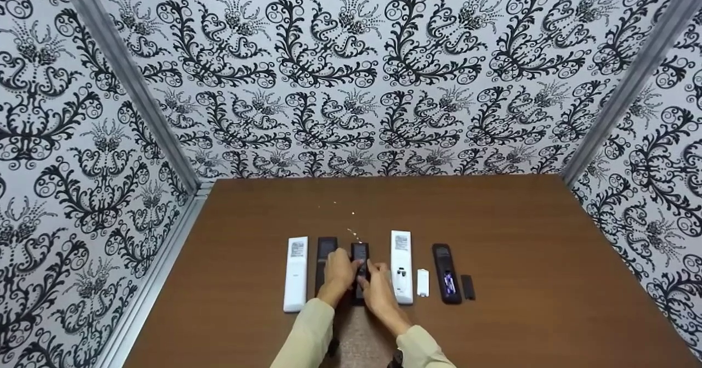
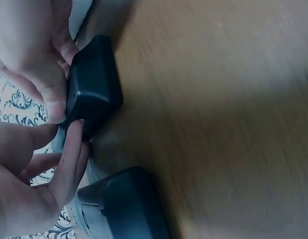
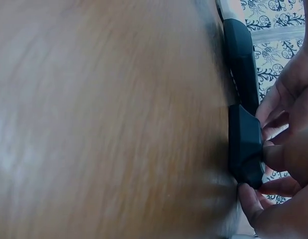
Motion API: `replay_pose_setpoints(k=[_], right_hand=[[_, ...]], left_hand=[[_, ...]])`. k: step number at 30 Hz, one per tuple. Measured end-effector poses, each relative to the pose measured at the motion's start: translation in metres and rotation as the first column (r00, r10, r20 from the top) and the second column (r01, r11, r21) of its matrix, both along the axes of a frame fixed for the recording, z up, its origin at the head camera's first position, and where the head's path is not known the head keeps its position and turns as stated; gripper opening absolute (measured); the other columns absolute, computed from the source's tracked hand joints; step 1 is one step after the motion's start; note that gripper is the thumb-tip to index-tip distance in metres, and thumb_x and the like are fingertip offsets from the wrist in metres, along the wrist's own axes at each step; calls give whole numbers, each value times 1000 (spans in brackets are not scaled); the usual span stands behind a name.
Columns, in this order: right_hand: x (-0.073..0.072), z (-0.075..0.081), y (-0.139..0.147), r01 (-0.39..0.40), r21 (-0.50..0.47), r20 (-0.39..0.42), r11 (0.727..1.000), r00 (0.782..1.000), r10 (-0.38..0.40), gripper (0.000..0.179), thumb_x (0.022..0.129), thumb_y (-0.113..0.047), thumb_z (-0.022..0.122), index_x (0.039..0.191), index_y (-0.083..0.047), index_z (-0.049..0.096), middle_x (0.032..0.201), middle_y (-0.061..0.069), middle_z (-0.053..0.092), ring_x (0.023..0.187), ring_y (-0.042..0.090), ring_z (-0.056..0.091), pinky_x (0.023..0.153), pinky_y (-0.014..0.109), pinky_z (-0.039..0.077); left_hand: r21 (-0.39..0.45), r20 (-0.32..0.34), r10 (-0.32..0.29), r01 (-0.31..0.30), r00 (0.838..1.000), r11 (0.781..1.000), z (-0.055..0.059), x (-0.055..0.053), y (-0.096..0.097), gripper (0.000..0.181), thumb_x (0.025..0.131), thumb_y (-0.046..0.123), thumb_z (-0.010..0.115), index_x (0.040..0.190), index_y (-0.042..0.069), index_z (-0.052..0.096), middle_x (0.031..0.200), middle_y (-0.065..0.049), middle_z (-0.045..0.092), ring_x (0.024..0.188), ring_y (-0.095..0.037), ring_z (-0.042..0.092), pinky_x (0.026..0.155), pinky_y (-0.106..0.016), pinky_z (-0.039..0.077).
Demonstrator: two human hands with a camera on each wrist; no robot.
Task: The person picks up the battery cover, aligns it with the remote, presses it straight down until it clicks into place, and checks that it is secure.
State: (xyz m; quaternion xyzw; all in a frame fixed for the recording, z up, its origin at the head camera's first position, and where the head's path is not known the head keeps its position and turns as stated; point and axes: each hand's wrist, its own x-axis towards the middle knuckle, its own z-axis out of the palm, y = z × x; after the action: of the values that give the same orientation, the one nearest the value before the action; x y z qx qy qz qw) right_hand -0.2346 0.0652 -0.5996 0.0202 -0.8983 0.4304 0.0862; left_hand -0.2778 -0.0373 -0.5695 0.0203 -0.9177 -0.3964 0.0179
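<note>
A black remote control (image 1: 359,248) lies back side up on the table between my two hands. My left hand (image 1: 340,273) grips its left side, the thumb on its back. From the right, my right hand (image 1: 378,291) holds the same remote, its thumb pressing on the back. In the left wrist view, the end of the black remote (image 2: 91,84) rises between the fingers of both hands. The right wrist view shows the black remote (image 3: 243,144) close to the table, with fingers at its edges. Its battery compartment is hidden by the hands.
Left of the hands lie another black remote (image 1: 327,243) and a white remote (image 1: 296,275). To the right are a white remote (image 1: 402,247) with its compartment open, a white cover (image 1: 423,283), a black remote (image 1: 443,258) showing batteries, and a black cover (image 1: 468,287).
</note>
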Motion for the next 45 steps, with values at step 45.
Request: replay_pose_setpoints(k=[45], right_hand=[[43, 11, 113, 90, 41, -82, 995, 993, -87, 26, 72, 4, 82, 95, -6, 76, 102, 9, 64, 80, 16, 58, 70, 24, 48]], left_hand=[[90, -13, -36, 37, 999, 995, 7, 9, 82, 46, 75, 15, 86, 110, -5, 65, 95, -18, 69, 93, -31, 66, 85, -41, 55]])
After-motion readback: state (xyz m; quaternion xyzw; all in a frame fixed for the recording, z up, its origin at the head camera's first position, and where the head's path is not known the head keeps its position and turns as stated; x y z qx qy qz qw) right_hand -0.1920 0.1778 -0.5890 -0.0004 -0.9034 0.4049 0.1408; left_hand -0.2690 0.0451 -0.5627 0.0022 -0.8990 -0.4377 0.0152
